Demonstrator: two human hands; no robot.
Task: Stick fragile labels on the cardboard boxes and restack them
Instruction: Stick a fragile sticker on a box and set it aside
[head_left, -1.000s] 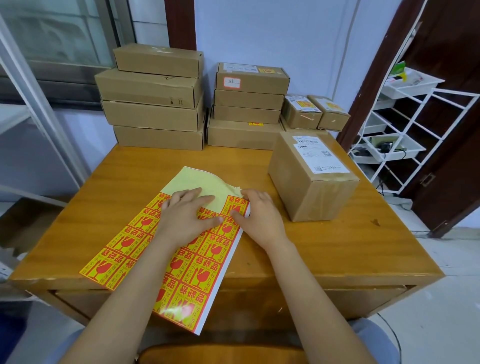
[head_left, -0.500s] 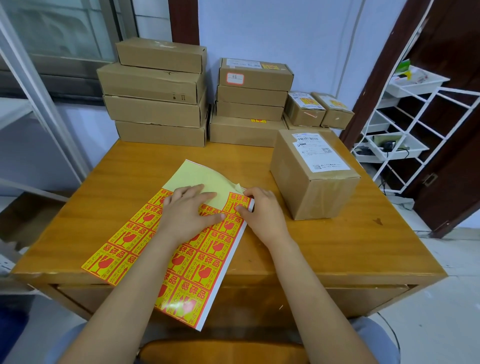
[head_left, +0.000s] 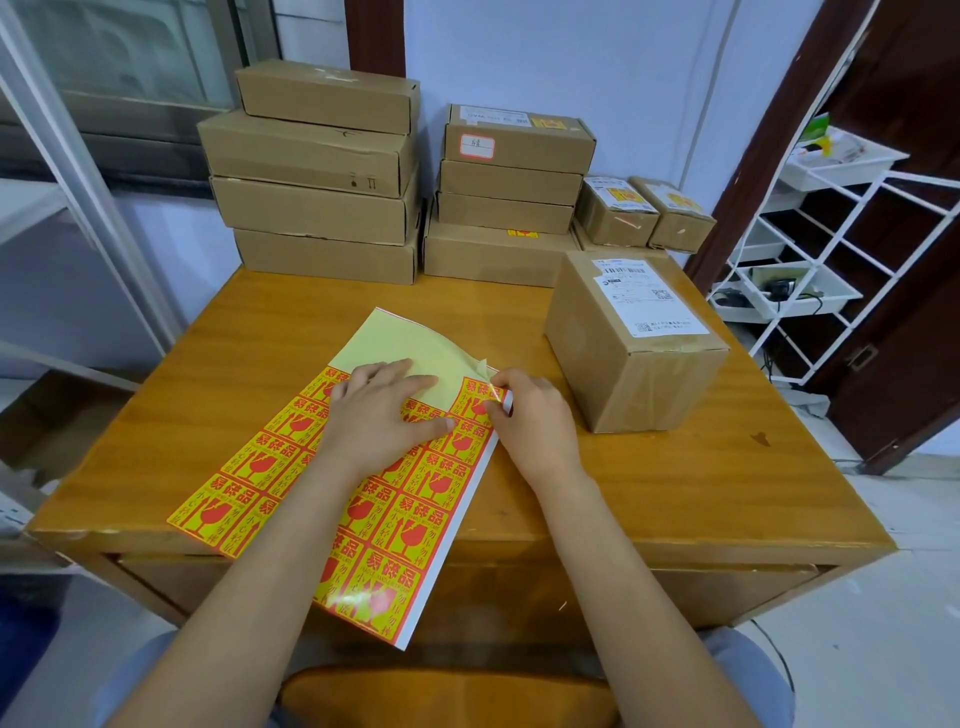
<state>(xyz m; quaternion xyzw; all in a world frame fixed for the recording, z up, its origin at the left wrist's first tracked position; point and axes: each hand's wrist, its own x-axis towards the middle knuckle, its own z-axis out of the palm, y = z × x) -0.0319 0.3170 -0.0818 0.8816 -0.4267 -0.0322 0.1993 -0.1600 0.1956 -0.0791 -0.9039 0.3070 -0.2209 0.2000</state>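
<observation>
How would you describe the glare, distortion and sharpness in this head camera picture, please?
Head view: glare streaks the near end of the red-and-yellow fragile label sheet; wide-angle distortion bows the white wire rack and the window frame; the brown cardboard box with the white shipping label looks sharp, shadows soft.

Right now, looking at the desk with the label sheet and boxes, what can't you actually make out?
Head view only:
- Sheet of fragile labels: the left hand covers its middle.
- Whether the right hand has a label's corner lifted: its fingers hide the pinch.
- Shipping label print on the nearest box: too small to read.
- Far stacks: their tops mostly face away, so any labels there are unseen.
</observation>
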